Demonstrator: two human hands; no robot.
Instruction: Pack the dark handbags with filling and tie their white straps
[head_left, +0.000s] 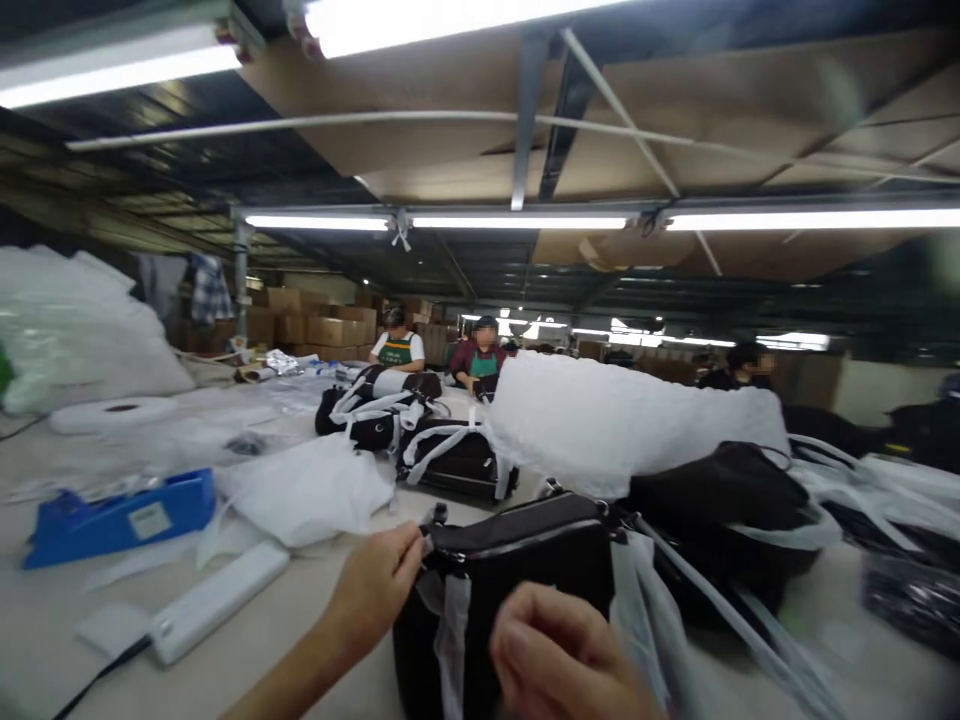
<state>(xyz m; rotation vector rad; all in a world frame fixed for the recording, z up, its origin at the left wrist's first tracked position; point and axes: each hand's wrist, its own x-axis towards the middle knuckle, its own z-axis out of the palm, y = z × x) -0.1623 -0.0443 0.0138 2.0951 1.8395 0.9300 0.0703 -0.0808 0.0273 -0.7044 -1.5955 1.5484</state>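
Observation:
A black bag (525,560) with a zipped top edge stands upright in front of me on the table. My left hand (379,575) is closed in a pinch at the bag's upper left corner, beside a metal strap fitting (439,513). Below that corner hangs a whitish wrapping strip (453,640). My right hand (559,645) is before the bag's front with its fingers curled together; whatever may be between them is hidden. More pale wrapping (641,600) hangs at the bag's right side.
To the left lie a blue tape dispenser (127,515), a white power strip (217,600) and a white soft pouch (307,490). Wrapped black bags (457,455) stand behind; another black bag (720,510) and a large white padded bundle (630,415) are rightward. Co-workers (397,345) sit farther back.

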